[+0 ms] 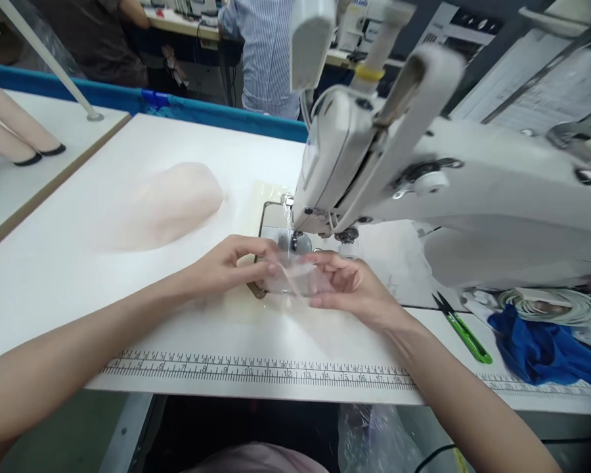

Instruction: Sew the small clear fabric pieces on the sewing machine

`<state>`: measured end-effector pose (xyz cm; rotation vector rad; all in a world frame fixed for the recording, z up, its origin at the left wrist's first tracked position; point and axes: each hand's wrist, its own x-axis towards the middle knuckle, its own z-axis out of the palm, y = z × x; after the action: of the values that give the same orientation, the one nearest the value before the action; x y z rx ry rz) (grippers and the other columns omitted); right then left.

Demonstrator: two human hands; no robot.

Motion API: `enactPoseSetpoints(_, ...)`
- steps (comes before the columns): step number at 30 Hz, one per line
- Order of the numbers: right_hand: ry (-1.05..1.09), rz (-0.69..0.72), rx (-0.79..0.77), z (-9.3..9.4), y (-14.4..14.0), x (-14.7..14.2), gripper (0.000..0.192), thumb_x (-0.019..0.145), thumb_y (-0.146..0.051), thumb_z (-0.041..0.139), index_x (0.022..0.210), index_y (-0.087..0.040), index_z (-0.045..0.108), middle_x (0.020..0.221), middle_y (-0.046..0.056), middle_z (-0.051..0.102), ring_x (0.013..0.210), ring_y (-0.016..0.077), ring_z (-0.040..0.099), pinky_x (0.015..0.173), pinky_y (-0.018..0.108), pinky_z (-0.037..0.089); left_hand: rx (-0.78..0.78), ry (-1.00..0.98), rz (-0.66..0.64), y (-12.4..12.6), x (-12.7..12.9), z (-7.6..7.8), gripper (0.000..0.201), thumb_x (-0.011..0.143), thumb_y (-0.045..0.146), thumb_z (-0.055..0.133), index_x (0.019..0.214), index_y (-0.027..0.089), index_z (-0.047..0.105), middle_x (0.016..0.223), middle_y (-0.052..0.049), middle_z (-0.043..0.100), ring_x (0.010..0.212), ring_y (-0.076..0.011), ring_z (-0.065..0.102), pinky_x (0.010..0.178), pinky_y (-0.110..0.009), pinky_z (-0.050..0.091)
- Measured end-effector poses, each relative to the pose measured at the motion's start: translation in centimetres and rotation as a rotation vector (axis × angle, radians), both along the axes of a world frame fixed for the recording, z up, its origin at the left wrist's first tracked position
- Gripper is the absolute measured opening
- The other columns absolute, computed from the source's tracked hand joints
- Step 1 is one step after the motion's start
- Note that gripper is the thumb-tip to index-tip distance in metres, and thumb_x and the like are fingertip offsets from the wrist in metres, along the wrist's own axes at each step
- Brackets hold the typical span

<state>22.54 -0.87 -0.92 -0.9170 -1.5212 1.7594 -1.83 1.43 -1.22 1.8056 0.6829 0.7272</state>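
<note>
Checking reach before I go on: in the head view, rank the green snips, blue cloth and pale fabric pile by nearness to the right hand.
From the right hand:
1. Green snips, just right of it.
2. Blue cloth, farther right, past the snips.
3. Pale fabric pile, far left, beyond the left hand.

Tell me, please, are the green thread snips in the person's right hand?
No, the green thread snips lie on the table right of the right hand, which holds sheer fabric with the left hand.

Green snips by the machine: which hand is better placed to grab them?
Right, probably. The green snips lie on the table's right side, just beyond the right hand. The left hand sits across the sheer fabric piece that both hands hold at the needle, farther away.
</note>
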Motion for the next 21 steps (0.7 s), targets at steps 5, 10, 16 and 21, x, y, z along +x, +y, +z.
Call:
enactPoseSetpoints(5, 0.057, 0.066, -0.167, -0.3, 0.1, -0.7, 0.050, 0.064, -0.018, 0.086, 0.110, -0.023, 0.068, 0.091, -0.001, 0.069, 0.081, 0.0111, 0.063, 0.072, 0.024, 0.048, -0.135, -0.064, 0.060, -0.1, -1.0, 1.4, 0.030, 0.096, 0.035, 0.056, 0.071, 0.017, 0.058, 0.067, 0.002, 0.063, 0.058, -0.0077, 0.056, 0.057, -0.020, 0.044)
enactPoseSetpoints(10, 0.050, 0.061, -0.125, 0.4, -0.5, -1.2, 0.017, 0.073, -0.033, 0.081, 0.081, -0.020, 0.072, 0.071, -0.005, 0.064, 0.053, 0.0050, 0.045, 0.053, 0.022, 0.037, 0.034, 0.035, 0.102, -0.8, -1.1, 3.8, 0.028, 0.093, 0.034, 0.059, 0.070, 0.018, 0.055, 0.057, 0.004, 0.055, 0.049, -0.0059, 0.045, 0.047, -0.018, 0.035)
enactPoseSetpoints(16, -0.041, 0.033, -0.039, 1.4, -1.2, -2.0, 0.021, 0.082, -0.039, 0.072, 0.080, -0.019, 0.068, 0.047, -0.007, 0.060, 0.043, 0.0077, 0.054, 0.054, 0.024, 0.043, 0.324, 0.255, 0.140, -1.7, -3.2, 7.1, 0.019, 0.090, 0.033, 0.063, 0.076, 0.020, 0.062, 0.049, 0.008, 0.042, 0.046, -0.0072, 0.040, 0.048, -0.021, 0.033)
enactPoseSetpoints(21, -0.048, -0.077, -0.010, 0.9, -1.3, -3.1, 0.024, 0.081, -0.042, 0.073, 0.088, -0.020, 0.067, 0.087, 0.003, 0.077, 0.080, 0.0156, 0.073, 0.070, 0.028, 0.058, 0.567, 0.488, 0.069, -7.4, -4.3, 7.7, 0.007, 0.091, 0.025, 0.061, 0.088, 0.026, 0.067, 0.060, 0.007, 0.061, 0.049, -0.0072, 0.051, 0.053, -0.022, 0.037)
